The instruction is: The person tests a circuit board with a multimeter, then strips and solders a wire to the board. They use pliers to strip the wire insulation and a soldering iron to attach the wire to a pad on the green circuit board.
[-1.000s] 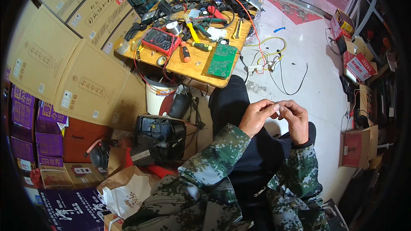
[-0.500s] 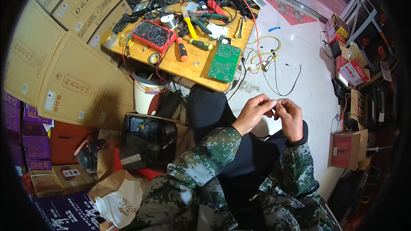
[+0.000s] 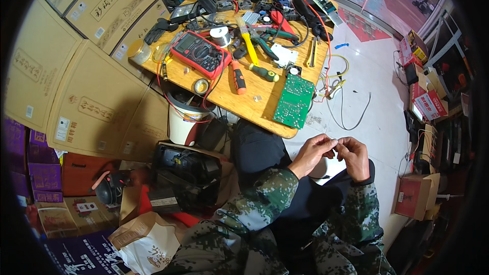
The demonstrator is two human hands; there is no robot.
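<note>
Beside a cluttered wooden tabletop point(image 3: 226, 101), any small piece between my narrowly pinched left hand point(image 3: 313, 154) and right hand point(image 3: 355, 159) is too hidden to identify; I judge it light, perhaps fragile, best held by its edges. Beyond lie a green circuit board point(image 3: 294, 102) and red multimeter point(image 3: 200, 54).

We look through the left lens of a fisheye pair worn side by side on the head, facing forward and steeply down. Close below us, camouflage sleeves point(image 3: 257, 201) rise from the lower edge to the left hand point(image 3: 309, 157) and right hand point(image 3: 356, 158), right of centre. Farther off, we see the wooden workbench point(image 3: 260, 116) from above; cardboard cartons point(image 3: 94, 102) at left bend toward our dark, round rim.
</note>
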